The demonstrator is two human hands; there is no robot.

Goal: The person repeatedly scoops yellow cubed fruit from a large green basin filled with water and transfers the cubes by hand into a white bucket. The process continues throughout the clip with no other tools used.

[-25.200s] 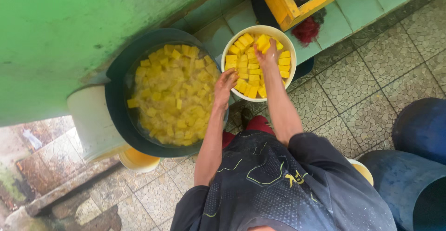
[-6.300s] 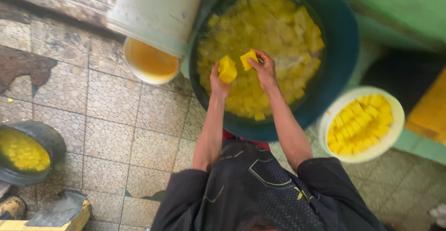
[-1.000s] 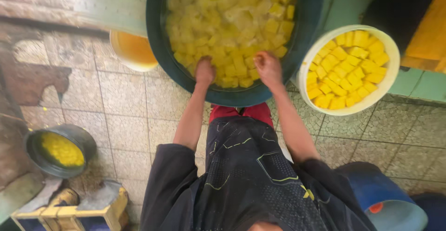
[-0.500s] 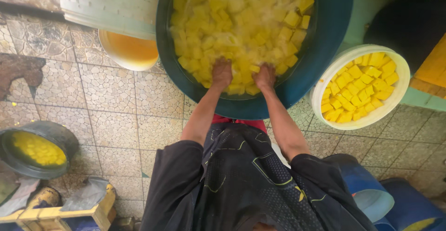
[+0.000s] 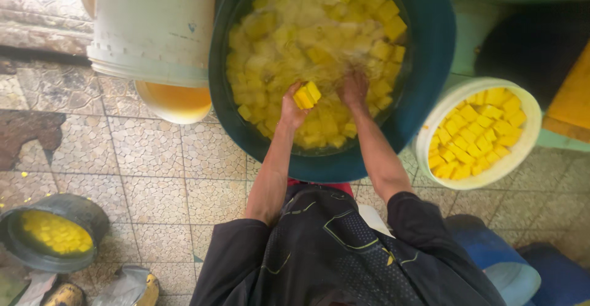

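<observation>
Half a second ago both hands were down at the big tub's six o'clock edge; now your left hand has lifted, closed on a yellow block, while your right hand stays submerged, grip unclear.

Both arms were bare from the elbow down and extended forward from dark sleeves that ended at about the elbows. The left forearm ran straight ahead and slightly inward. The left hand was raised, its fingers curled closed in a grip, with the back of the hand towards the camera. The right forearm angled inward from the elbow, converging on the left. The right hand was held lower, palm down, fingers pointing forward; their tips were blurred and could not be made out. The hands were near each other but apart.
</observation>
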